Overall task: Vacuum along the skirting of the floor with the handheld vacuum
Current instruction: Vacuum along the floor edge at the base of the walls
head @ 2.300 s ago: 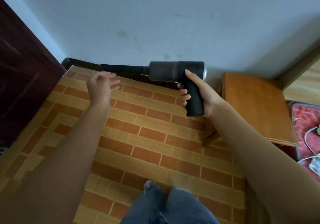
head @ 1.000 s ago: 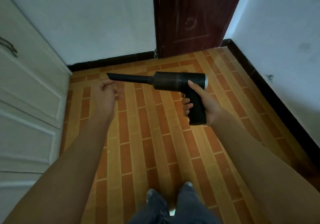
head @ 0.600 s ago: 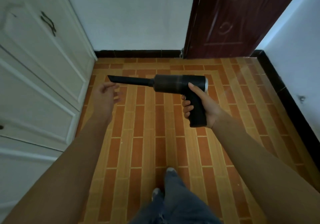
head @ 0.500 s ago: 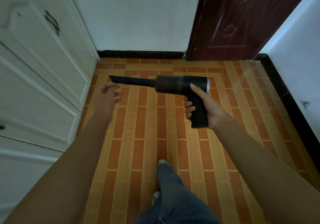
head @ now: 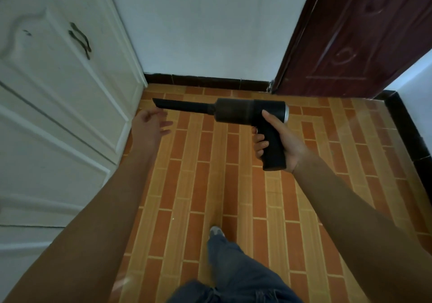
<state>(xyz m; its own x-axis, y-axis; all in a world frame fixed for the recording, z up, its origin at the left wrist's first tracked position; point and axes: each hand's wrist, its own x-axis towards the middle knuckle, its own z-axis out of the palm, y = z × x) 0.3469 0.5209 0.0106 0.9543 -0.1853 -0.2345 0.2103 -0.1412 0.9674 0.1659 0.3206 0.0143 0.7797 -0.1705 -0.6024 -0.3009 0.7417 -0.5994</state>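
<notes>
My right hand (head: 278, 143) grips the pistol handle of the black handheld vacuum (head: 247, 113), held level in the air with its long narrow nozzle (head: 180, 104) pointing left. The nozzle tip hangs well above the floor, short of the black skirting (head: 205, 81) that runs along the foot of the white far wall. My left hand (head: 149, 127) floats open just below the nozzle tip, fingers spread, touching nothing. More black skirting (head: 406, 125) lines the right wall.
A white cabinet (head: 58, 106) with dark handles fills the left side. A dark red door (head: 355, 33) stands at the far right of the back wall. Orange brick-pattern floor (head: 210, 181) stretches ahead. My leg in jeans and one shoe (head: 216, 231) are at the bottom.
My view has swung from the wall by a wooden stool round to the corner between cabinet and door, and I have stepped closer to it. The vacuum and both hands kept their pose.
</notes>
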